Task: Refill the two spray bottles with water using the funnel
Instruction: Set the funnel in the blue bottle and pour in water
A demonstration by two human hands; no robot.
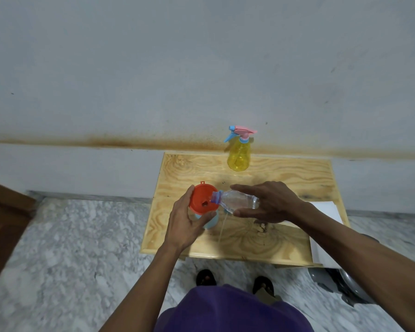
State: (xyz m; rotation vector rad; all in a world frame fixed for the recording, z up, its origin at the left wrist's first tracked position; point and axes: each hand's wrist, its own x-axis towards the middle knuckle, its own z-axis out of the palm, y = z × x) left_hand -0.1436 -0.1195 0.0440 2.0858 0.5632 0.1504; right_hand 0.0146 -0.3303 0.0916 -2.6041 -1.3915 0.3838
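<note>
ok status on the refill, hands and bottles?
Left hand holds orange funnel on light blue bottle. Right hand tips clear water bottle into funnel. Yellow spray bottle capped, at table's far edge. Nothing obstructing.

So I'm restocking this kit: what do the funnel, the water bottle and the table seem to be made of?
The funnel looks like moulded plastic: opaque, uniformly orange-red, with a hanging tab on its rim. The water bottle seems to be thin clear plastic, see-through with ribbed walls. The table appears to be light plywood or pine; bold swirling grain shows, with a matte, possibly unvarnished surface.
</note>
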